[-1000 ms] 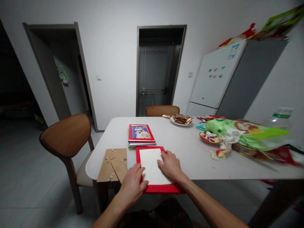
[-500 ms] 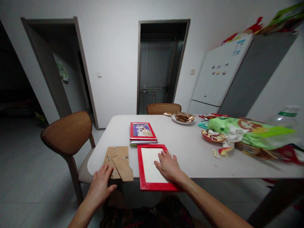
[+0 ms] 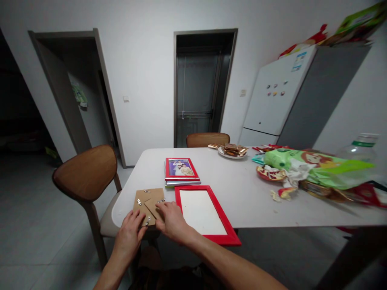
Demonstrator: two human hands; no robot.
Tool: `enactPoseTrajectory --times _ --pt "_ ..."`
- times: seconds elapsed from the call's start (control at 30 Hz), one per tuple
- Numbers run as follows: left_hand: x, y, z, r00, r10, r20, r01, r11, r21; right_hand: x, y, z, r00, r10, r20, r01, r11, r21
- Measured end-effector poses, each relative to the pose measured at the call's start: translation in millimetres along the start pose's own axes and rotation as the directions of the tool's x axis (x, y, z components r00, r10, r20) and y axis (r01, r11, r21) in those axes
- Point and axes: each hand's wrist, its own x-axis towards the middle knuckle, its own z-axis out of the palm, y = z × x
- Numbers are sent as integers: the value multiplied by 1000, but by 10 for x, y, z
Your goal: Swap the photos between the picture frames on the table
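Note:
A brown picture-frame backing board (image 3: 155, 194) with metal clips and a fold-out stand lies near the table's front left corner. My left hand (image 3: 130, 231) grips its lower left edge, fingers on top and thumb at the front. On the right side of the board, my right hand (image 3: 173, 220) is closed around the edge by the stand. Just to the right, a red picture frame (image 3: 221, 213) lies flat with a plain white panel (image 3: 198, 209) inside it; its front edge juts past the table. My right forearm passes over the frame's lower left corner, hiding it.
Behind the frame is a stack topped by a red-framed photo (image 3: 182, 167). A plate of wrapped snacks (image 3: 232, 152) stands at the back. Rightward lie a cut pomegranate (image 3: 271, 174), crumpled tissue and a green package (image 3: 317, 161). A wooden chair (image 3: 86, 173) stands left of the table.
My right hand has moved left from the white panel onto the backing board. My left hand has shifted slightly right and closed on the board, which now sits a little straighter.

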Motion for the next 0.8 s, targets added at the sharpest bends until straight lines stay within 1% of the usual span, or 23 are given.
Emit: enactPoseTrajectory --times 0.1,0.17,0.23,0.33,0.43,0.5,0.57,0.63,0.8 --pt "-12 182 -67 998 37 -49 -38 999 -16 -106 89 -166 995 -22 -102 35 991 130" --pt "-24 358 -93 995 87 -55 -89 996 -33 -240 190 -317 988 -30 -154 55 986 160" --pt "-23 565 -80 990 142 -14 -143 987 -73 -396 326 -470 986 -3 -169 29 987 155" --pt "18 883 6 976 203 75 -190 969 -158 -611 574 -664 987 74 -142 -59 992 112" --pt "93 1155 110 957 240 162 -201 954 -223 -761 818 -794 985 126 -122 -121 992 44" --pt "141 1290 158 940 255 226 -200 950 -241 -827 949 -843 982 144 -122 -144 989 6" --pt "175 1380 187 921 268 282 -201 949 -244 -871 1045 -868 980 156 -121 -160 987 -19" --pt "192 1424 201 908 276 314 -202 947 -248 -898 1104 -870 979 172 -113 -177 984 -37" --pt "214 1411 204 901 262 344 -194 956 -221 -891 1137 -787 977 185 -106 -196 975 -104"
